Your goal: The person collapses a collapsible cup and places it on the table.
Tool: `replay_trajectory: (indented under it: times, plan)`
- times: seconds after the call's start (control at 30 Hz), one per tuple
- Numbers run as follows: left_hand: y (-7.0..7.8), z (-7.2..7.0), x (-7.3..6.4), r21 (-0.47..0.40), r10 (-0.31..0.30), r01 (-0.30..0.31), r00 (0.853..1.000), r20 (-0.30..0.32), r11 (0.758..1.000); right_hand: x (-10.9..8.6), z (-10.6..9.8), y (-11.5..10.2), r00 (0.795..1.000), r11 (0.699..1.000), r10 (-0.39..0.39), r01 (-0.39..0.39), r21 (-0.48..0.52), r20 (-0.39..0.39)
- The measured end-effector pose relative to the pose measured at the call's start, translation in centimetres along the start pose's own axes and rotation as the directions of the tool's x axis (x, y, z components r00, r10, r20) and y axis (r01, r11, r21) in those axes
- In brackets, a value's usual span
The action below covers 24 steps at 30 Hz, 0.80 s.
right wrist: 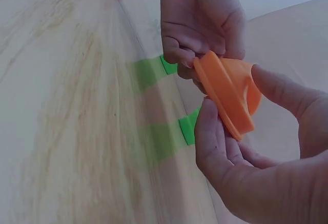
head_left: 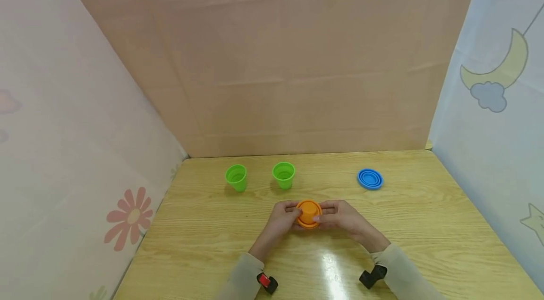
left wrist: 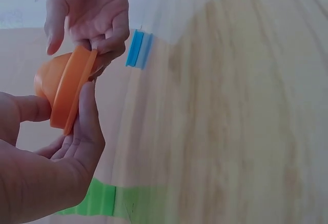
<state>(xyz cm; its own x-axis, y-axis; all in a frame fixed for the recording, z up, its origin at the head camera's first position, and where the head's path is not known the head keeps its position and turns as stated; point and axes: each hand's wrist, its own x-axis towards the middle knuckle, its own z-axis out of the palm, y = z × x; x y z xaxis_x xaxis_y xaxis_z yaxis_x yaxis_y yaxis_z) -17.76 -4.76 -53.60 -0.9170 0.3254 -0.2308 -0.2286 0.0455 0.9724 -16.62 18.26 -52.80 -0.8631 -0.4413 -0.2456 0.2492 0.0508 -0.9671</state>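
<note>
Orange collapsible cup [head_left: 309, 212]: held between both hands, near side of the two green cups, apparently up off the bench. Neither flat nor at full height; a wide ringed rim with the narrower base section pushed out from it, base side toward the person in the head view. Right wrist view shows a dent in the wall of that section.

Progress, as judged: the orange piece looks part-way worked and not settled in form. Two green cups already stand tall, so that shape looks done for them. Blue piece lies flat in rings, apparently untouched, perhaps left over; cannot be sure.

Fingers: left hand [head_left: 282, 217] pinches the cup's left side, thumb on the base section, the other fingers behind the rim. Right hand [head_left: 346, 218] mirrors it from the right, thumb against the base section, fingers lying along the rim's far face. The cup fills the gap between the hands; the hidden fingertips cannot be told.

Further out: right green cup [head_left: 284, 175] just beyond the hands, left green cup [head_left: 236, 178] farther left, both upright and apart. Blue disc [head_left: 370, 179] beyond the right hand, well apart from the greens. All three rest on the wood-grained bench [head_left: 191, 243].
</note>
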Motion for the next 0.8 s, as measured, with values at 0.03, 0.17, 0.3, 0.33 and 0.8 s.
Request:
replay_trajectory:
  times: [0.03,0.17,0.3,0.33,0.8]
  plan:
    - [0.02,0.10,-0.02,0.014,0.006,-0.006,1.000,-0.009,1.000,0.06,0.13,0.02,1.000,1.000,0.007,-0.007,0.001,-0.013]
    - [0.07,0.40,-0.18,0.074,0.041,-0.038,0.999,-0.034,0.997,0.20,0.57,0.02,0.999,1.000,0.018,-0.018,0.000,-0.051]
    - [0.13,0.50,-0.28,0.079,0.051,-0.048,0.998,-0.044,0.996,0.27,0.68,-0.01,0.997,1.000,0.021,-0.022,-0.001,-0.068]
    - [0.15,0.53,-0.31,0.078,0.050,-0.046,0.998,-0.046,0.996,0.30,0.69,-0.02,0.997,1.000,0.022,-0.022,-0.003,-0.069]
    - [0.12,0.42,-0.38,-0.041,0.003,-0.001,0.999,0.037,0.999,0.01,0.77,-0.47,0.996,0.997,-0.002,-0.005,-0.078,-0.094]
